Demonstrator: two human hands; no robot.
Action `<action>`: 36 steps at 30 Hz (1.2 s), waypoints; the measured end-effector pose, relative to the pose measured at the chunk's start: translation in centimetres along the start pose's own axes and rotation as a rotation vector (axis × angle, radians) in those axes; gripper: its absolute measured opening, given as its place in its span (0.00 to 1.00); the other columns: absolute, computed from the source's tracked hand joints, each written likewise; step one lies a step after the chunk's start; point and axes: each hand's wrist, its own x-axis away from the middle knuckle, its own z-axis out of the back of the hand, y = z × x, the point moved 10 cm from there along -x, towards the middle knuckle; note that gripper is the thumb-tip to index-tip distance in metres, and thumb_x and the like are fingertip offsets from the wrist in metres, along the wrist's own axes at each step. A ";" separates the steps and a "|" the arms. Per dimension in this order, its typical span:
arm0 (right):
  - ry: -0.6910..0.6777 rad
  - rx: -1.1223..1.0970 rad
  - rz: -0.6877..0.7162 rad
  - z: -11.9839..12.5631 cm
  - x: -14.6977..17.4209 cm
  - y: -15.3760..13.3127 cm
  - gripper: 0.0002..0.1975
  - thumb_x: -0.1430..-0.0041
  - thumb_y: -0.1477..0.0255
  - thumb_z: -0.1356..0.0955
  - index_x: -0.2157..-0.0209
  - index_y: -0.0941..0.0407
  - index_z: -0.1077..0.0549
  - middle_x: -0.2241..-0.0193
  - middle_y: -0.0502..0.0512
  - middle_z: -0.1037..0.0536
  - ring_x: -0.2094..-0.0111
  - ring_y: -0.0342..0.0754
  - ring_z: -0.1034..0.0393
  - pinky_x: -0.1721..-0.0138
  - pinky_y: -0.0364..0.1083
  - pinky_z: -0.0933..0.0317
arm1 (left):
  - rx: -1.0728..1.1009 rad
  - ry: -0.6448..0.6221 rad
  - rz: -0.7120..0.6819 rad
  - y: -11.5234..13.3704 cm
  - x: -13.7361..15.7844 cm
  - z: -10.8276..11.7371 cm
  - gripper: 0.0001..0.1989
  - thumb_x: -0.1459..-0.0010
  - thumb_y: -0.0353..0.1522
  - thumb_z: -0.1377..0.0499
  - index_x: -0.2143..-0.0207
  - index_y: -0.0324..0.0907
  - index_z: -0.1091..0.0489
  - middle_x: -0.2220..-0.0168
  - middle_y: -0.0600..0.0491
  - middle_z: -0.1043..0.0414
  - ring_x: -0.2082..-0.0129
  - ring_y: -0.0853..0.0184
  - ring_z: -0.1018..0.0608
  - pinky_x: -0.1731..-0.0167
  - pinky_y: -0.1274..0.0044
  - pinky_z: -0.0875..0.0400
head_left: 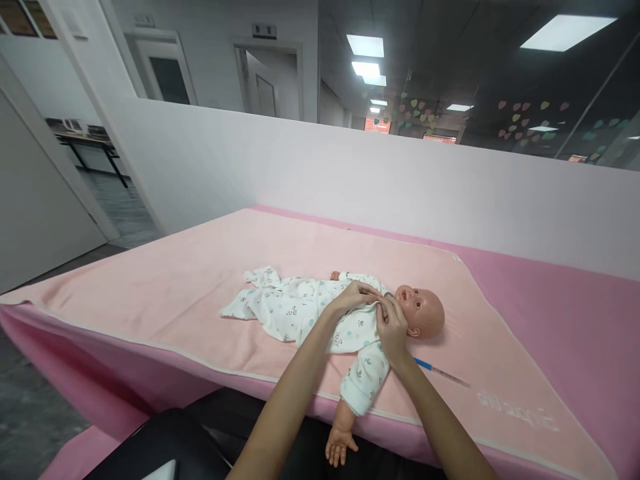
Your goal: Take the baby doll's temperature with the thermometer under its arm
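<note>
Two-hand grip: left hand (359,293) and right hand (393,327) meet, fingertips pinched nearly closed on the printed top (356,335) at its neckline
Inside the top: doll (426,315), face-up on the pink blanket (190,293)
Near its head: blue-ended stick (424,364)
Blanket lettering (517,410): pale, too blurred to read

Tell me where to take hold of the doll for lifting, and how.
Probably best from the near side: right hand under the doll's head, left hand under the torso, since it lies on its back, round head to the right.
</note>
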 end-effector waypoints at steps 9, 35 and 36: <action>0.039 -0.125 -0.149 0.5 -0.5 0.7 0.14 0.39 0.71 0.43 0.60 0.57 0.30 0.63 0.59 0.26 0.59 0.48 0.31 0.57 0.49 0.36 | -0.038 -0.042 0.008 1.1 0.6 -0.2 0.15 0.59 0.35 0.36 0.68 0.35 0.24 0.72 0.48 0.25 0.71 0.68 0.26 0.69 0.78 0.33; 0.116 -0.325 -0.365 0.1 0.6 2.8 0.09 0.43 0.72 0.40 0.66 0.58 0.30 0.73 0.55 0.24 0.74 0.44 0.31 0.70 0.43 0.37 | -0.232 -0.063 -0.041 1.8 1.3 -0.6 0.20 0.53 0.36 0.41 0.56 0.38 0.32 0.74 0.55 0.30 0.70 0.69 0.28 0.67 0.78 0.35; 0.118 -0.309 -0.354 0.2 0.5 2.7 0.10 0.43 0.72 0.40 0.65 0.58 0.29 0.72 0.56 0.24 0.72 0.45 0.30 0.68 0.44 0.37 | -0.229 -0.074 -0.044 1.8 1.3 -0.7 0.23 0.53 0.36 0.40 0.54 0.38 0.34 0.74 0.55 0.30 0.70 0.69 0.28 0.67 0.78 0.35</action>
